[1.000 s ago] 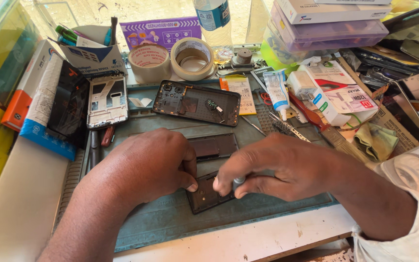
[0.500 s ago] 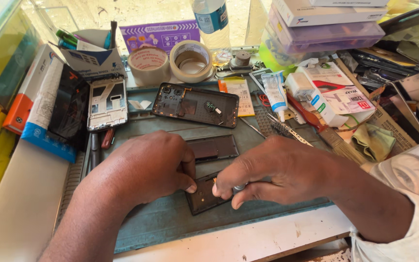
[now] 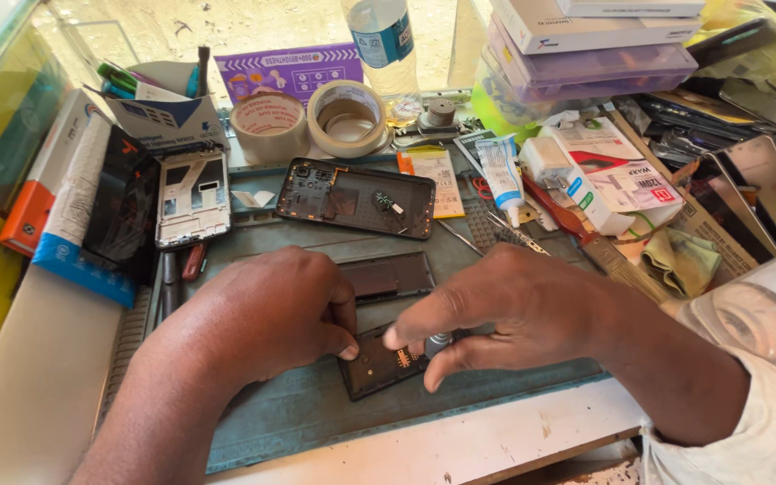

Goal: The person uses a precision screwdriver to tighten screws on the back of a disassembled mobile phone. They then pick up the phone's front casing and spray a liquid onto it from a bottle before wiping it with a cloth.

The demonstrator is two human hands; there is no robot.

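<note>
An opened dark phone body (image 3: 379,364) lies on the grey-green work mat (image 3: 298,418), mostly hidden under both hands. My left hand (image 3: 262,314) rests on its left end and pins it with curled fingers. My right hand (image 3: 505,305) grips a small silver-tipped tool (image 3: 438,342) and presses it down onto the phone's inner board. A dark flat phone part (image 3: 388,276) lies just behind my hands.
Behind lie a dark phone back cover (image 3: 357,198) and a silver phone frame (image 3: 192,198). Two tape rolls (image 3: 307,121), a water bottle (image 3: 381,40), a glue tube (image 3: 500,175), tweezers (image 3: 514,232), stacked boxes (image 3: 604,45) and screen glass panels (image 3: 756,189) crowd the far and right sides.
My right hand's fingers have shifted slightly left over the phone with the tool. The left hand stays in place.
</note>
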